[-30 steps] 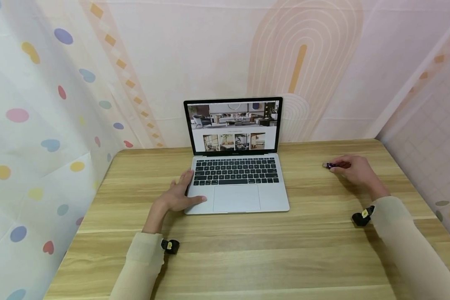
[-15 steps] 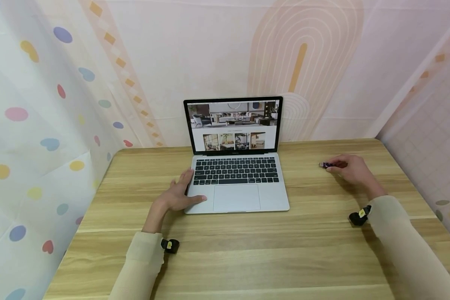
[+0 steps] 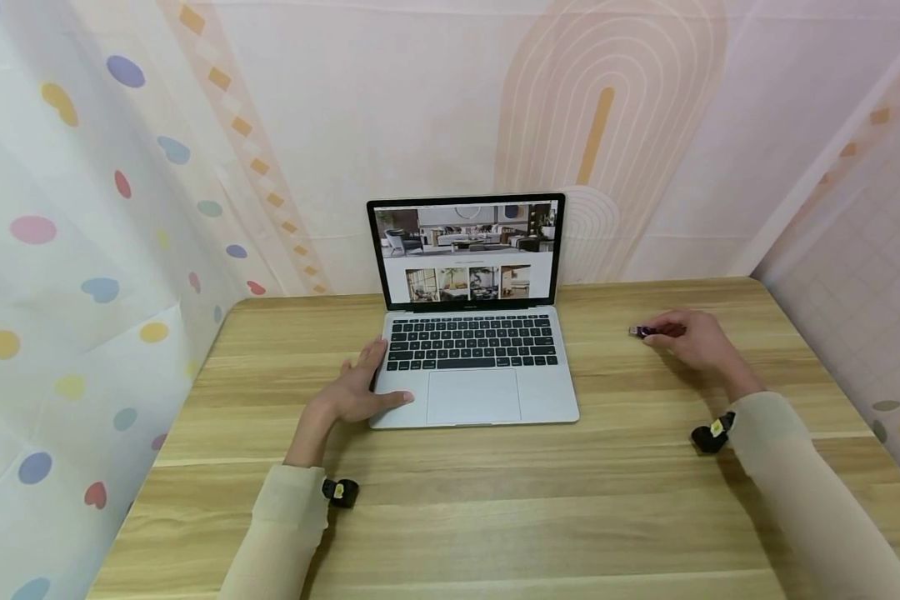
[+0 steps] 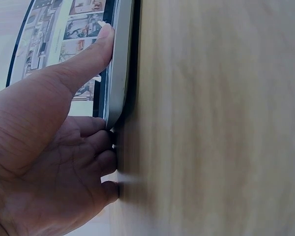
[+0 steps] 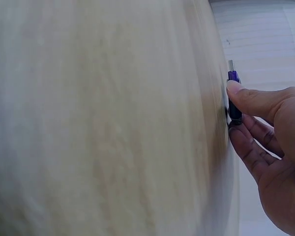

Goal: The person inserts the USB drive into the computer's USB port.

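A silver laptop (image 3: 474, 396) stands unfolded on the wooden table, its screen lit with a web page of furniture pictures. My left hand (image 3: 354, 393) holds the laptop's left front corner; the thumb (image 4: 91, 56) lies on top of the palm rest and the other fingers (image 4: 105, 160) are at the side edge. To the right of the laptop, my right hand (image 3: 692, 337) pinches a small dark purple USB flash drive (image 5: 233, 75) between thumb and fingers. Its bare metal plug points left toward the laptop, and the hand hides part of its body.
Wooden tabletop (image 3: 450, 508) extends in front of the laptop and on both sides. A patterned cloth backdrop (image 3: 435, 100) hangs close behind the screen, with more cloth at left and right. Black cameras are strapped to both wrists.
My right hand has shifted slightly left with the flash drive, nearer the laptop's right side. The left hand and the laptop have stayed put.
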The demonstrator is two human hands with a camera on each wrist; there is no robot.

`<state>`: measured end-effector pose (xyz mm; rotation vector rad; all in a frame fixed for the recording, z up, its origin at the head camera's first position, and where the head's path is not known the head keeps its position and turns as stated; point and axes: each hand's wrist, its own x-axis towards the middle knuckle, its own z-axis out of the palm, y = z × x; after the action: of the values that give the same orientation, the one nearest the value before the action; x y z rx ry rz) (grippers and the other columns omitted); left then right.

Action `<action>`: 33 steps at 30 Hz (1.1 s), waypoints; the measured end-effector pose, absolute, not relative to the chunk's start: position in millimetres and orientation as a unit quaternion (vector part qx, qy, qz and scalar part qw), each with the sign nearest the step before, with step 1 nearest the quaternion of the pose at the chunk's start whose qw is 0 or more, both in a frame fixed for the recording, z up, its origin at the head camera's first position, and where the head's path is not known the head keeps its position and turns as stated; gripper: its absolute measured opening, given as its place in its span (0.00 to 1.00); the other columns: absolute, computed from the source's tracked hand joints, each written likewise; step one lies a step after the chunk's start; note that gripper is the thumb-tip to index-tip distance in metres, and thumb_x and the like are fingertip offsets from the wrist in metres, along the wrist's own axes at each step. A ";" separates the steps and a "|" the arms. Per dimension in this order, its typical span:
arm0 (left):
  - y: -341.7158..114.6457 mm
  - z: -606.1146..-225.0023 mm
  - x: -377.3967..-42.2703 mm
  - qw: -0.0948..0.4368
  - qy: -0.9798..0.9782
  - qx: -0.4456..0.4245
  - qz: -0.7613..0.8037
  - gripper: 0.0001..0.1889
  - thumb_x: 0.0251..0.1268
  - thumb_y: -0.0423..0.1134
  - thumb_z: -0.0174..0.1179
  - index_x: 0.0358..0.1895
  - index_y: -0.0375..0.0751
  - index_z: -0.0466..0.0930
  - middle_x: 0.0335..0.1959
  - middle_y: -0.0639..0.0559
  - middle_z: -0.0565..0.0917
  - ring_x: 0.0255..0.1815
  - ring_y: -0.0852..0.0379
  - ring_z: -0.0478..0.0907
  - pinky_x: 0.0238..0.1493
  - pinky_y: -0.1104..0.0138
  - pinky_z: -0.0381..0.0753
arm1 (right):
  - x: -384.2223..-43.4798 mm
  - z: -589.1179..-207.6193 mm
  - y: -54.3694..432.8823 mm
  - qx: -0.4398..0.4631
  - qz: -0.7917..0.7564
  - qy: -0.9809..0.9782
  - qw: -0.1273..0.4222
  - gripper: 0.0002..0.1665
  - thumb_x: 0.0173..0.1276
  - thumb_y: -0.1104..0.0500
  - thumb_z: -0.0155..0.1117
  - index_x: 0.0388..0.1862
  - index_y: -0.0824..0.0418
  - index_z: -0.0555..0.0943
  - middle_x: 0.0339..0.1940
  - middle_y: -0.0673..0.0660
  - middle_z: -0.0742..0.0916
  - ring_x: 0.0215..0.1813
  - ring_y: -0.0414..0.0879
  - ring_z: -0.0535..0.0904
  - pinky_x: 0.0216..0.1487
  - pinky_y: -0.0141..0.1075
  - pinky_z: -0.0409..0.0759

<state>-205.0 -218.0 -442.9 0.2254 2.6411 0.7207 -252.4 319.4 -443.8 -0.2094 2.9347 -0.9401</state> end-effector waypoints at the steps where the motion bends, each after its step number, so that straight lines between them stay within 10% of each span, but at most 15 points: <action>1: -218.0 -443.4 -205.3 0.196 0.943 0.081 0.257 0.60 0.67 0.62 0.64 0.84 0.41 0.30 0.86 0.41 0.31 0.83 0.26 0.29 0.81 0.34 0.34 | -252.2 -443.7 318.4 -0.068 -0.304 0.950 0.028 0.21 0.74 0.55 0.67 0.59 0.66 0.84 0.54 0.69 0.87 0.53 0.60 0.83 0.52 0.45 0.81; 33: -219.5 -446.4 -208.6 0.193 0.942 0.086 0.261 0.59 0.68 0.62 0.63 0.84 0.39 0.30 0.86 0.41 0.32 0.86 0.36 0.30 0.83 0.37 0.30 | -255.4 -445.0 291.5 -0.066 -0.323 0.944 0.030 0.19 0.74 0.56 0.67 0.59 0.64 0.85 0.55 0.68 0.88 0.53 0.59 0.83 0.55 0.48 0.80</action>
<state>-208.6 -219.5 -446.4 0.2417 2.6434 0.7319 -255.4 291.5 -445.0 -0.2023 2.9095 -0.9951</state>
